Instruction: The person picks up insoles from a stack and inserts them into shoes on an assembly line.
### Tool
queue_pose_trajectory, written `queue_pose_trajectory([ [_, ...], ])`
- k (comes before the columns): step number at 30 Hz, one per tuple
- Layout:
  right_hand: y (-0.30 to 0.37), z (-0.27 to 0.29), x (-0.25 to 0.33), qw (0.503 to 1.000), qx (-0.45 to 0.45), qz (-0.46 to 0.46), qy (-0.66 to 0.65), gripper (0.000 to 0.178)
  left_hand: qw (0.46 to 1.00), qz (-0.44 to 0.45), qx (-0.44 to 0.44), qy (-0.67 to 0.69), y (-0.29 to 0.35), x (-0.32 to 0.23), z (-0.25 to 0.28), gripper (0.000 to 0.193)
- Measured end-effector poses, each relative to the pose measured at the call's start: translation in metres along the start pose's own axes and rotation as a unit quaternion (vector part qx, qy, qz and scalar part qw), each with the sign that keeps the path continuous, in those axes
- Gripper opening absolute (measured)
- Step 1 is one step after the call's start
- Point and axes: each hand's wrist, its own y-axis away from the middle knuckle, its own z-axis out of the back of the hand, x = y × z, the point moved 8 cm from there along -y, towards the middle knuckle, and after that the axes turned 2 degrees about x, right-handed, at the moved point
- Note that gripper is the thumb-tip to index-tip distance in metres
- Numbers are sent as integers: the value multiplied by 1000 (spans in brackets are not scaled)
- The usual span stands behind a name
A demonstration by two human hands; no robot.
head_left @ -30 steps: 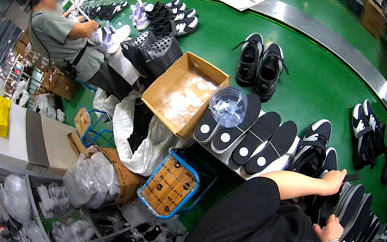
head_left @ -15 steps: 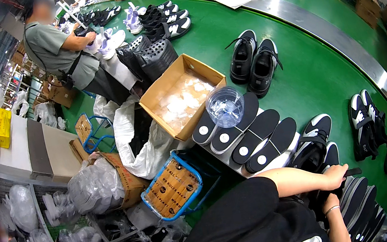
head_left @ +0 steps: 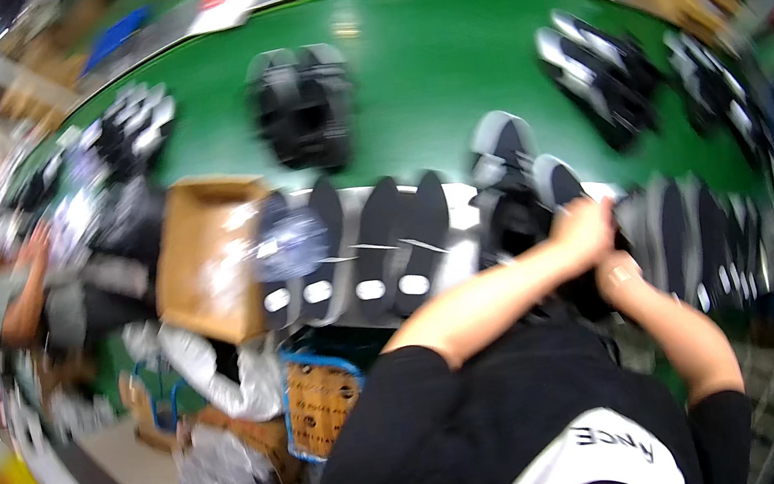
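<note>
My left hand (head_left: pixel 580 234) and right hand (head_left: pixel 624 277) have their fingers wrapped on a black shoe (head_left: pixel 517 221) at the near edge of the green table (head_left: pixel 421 74), beside a row of insoles (head_left: pixel 377 243). I judge the shoe light, with a soft, floppy upper and stiff sole, so heel and sole are the firm places to hold.
</note>
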Motion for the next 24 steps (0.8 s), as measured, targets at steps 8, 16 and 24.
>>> queue_pose_trajectory([
  [8,90,72,18,979,151,65,-118,26,996,25,2,89,-4,12,-4,24],
  [16,83,24,16,966,205,86,-129,35,992,35,24,119,-2,13,-9,22],
  [24,59,37,-17,500,-39,48,-864,42,972,25,151,176,3,10,-12,18],
])
